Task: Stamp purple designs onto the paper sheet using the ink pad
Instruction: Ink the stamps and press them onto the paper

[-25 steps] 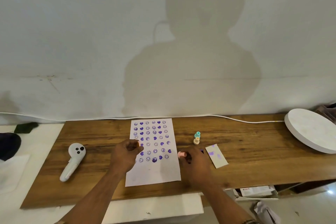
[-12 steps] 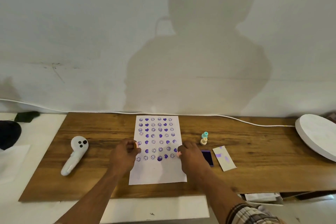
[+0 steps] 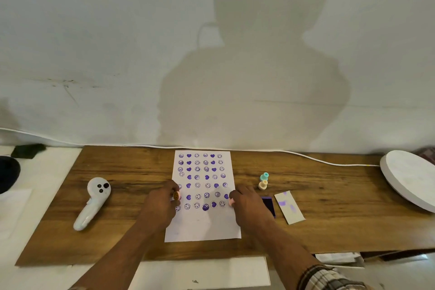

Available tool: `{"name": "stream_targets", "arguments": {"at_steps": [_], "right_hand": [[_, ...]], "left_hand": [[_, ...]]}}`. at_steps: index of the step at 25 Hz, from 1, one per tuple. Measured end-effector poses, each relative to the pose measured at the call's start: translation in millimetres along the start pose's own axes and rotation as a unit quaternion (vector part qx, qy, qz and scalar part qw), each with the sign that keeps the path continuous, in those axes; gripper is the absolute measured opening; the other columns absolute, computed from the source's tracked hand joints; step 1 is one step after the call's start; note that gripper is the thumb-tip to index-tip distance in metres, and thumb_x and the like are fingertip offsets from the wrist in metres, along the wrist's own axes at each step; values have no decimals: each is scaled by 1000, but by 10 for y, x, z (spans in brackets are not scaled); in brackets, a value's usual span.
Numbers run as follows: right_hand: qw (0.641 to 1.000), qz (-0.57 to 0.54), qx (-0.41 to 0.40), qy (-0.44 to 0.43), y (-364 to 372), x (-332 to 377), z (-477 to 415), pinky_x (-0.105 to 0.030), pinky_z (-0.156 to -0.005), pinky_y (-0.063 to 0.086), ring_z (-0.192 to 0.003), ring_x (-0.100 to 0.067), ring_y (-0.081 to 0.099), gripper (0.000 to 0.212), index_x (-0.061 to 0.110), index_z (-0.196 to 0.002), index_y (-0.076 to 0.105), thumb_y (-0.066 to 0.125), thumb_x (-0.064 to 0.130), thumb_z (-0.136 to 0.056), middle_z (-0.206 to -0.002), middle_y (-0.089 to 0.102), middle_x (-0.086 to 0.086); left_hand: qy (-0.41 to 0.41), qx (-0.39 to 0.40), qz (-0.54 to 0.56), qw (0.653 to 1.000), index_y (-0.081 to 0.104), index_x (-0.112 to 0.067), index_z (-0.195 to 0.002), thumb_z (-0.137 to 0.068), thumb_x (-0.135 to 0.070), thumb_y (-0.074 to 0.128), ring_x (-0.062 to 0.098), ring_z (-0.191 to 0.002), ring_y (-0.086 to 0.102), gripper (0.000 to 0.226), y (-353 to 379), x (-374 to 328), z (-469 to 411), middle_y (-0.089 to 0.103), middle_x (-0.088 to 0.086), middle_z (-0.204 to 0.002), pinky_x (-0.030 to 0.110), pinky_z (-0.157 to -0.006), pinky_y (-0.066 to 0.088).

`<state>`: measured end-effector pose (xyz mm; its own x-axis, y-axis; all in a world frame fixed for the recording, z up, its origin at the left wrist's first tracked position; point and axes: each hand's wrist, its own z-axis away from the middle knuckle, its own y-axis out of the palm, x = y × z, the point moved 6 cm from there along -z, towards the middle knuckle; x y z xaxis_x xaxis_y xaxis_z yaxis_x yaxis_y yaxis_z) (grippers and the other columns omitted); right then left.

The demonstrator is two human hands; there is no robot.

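Observation:
A white paper sheet (image 3: 203, 226) lies on the wooden table (image 3: 341, 198), covered in rows of purple smileys and hearts. My left hand (image 3: 160, 205) rests on the sheet's left edge, closed around a small orange stamp (image 3: 176, 195). My right hand (image 3: 247, 205) sits at the sheet's right edge, gripping a small pink stamp (image 3: 231, 201) pressed near the bottom row. The dark purple ink pad (image 3: 268, 205) lies just right of my right hand, with its ink-stained lid (image 3: 289, 207) beside it.
Two spare stamps, teal (image 3: 265, 175) and cream (image 3: 263, 184), stand behind the pad. A white controller (image 3: 93, 202) lies at the left. A round white disc (image 3: 409, 179) overhangs the right end. A white cable (image 3: 313, 159) runs along the wall.
My right hand moved left from the ink pad to the sheet's right edge with the pink stamp, uncovering the pad. My left hand stayed at the left edge.

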<state>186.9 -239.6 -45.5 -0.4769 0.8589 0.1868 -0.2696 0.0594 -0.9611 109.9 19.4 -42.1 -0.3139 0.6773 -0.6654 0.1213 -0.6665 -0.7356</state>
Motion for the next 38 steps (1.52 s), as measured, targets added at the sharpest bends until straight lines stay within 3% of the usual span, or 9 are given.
{"name": "stream_targets", "arguments": {"at_steps": [6, 15, 20, 26, 28, 30, 33, 36, 38], "right_hand": [[1000, 24, 1, -5, 27, -2, 15, -44, -114, 44, -142, -26, 39, 57, 23, -143, 55, 78, 15, -92, -149, 52, -4], [992, 97, 17, -81, -97, 136, -70, -39, -105, 50, -128, -26, 52, 50, 13, -144, 56, 74, 15, -97, -141, 59, -10], [990, 103, 6, -96, -128, 160, -62, -38, -99, 52, -121, -26, 55, 45, 12, -142, 58, 70, 12, -98, -134, 63, -10], [986, 124, 23, -108, -124, 214, -39, -43, -100, 55, -125, -28, 52, 49, 11, -144, 56, 72, 12, -98, -138, 60, -12], [994, 64, 28, -80, -181, 155, -26, -42, -101, 54, -125, -27, 54, 49, 14, -143, 57, 74, 13, -97, -139, 61, -11], [997, -77, -24, 17, -343, -9, 19, -34, -92, 57, -113, -20, 62, 36, 21, -133, 64, 73, 20, -98, -130, 67, -4], [917, -323, -119, 203, -430, -320, 268, -24, -63, 58, -82, -10, 69, 19, 28, -120, 70, 68, 33, -101, -100, 73, 10], [838, -466, -153, 239, -335, -370, 500, -25, -72, 56, -90, -8, 69, 27, 25, -124, 72, 73, 32, -98, -101, 72, 15], [768, -571, -145, 253, -222, -325, 584, -35, -84, 62, -99, -17, 73, 23, 20, -121, 74, 73, 21, -97, -111, 77, 4]], "left_hand": [[20, 0, 8, 1000, 59, -30, -98, -82, -9, 80, 13, -77, 68, 34, -11, 9, 19, 72, -9, -86, 27, -71, 54], [21, 2, -9, 1000, 64, -20, -112, -84, -12, 81, 17, -85, 73, 33, 36, 25, 13, 74, -4, -95, 22, -70, 50], [12, 1, 8, 1000, 61, -27, -103, -83, -10, 82, -4, -68, 61, 34, 63, 82, -10, 67, -14, -83, 4, -59, 40], [0, 5, 3, 1000, 58, -32, -98, -84, -11, 82, 7, -78, 69, 35, 50, 62, 15, 70, -14, -87, 10, -62, 46], [9, 12, 6, 1000, 57, -35, -97, -84, -10, 81, 4, -77, 68, 37, 54, 43, 30, 68, -17, -84, 3, -59, 42], [16, 14, 1, 1000, 57, -36, -95, -84, -11, 81, 2, -74, 67, 36, 50, 46, 23, 68, -17, -82, 5, -58, 44], [11, 12, -6, 1000, 60, -30, -97, -85, -12, 79, 8, -76, 68, 30, 26, 67, -7, 72, -9, -85, 26, -66, 54], [18, 14, -5, 1000, 58, -32, -98, -85, -12, 79, 9, -78, 68, 32, 25, 44, 0, 73, -7, -87, 25, -67, 53], [16, 16, -1, 1000, 58, -32, -99, -86, -12, 79, 11, -80, 69, 31, 28, 46, -3, 73, -6, -90, 26, -69, 55]]}}
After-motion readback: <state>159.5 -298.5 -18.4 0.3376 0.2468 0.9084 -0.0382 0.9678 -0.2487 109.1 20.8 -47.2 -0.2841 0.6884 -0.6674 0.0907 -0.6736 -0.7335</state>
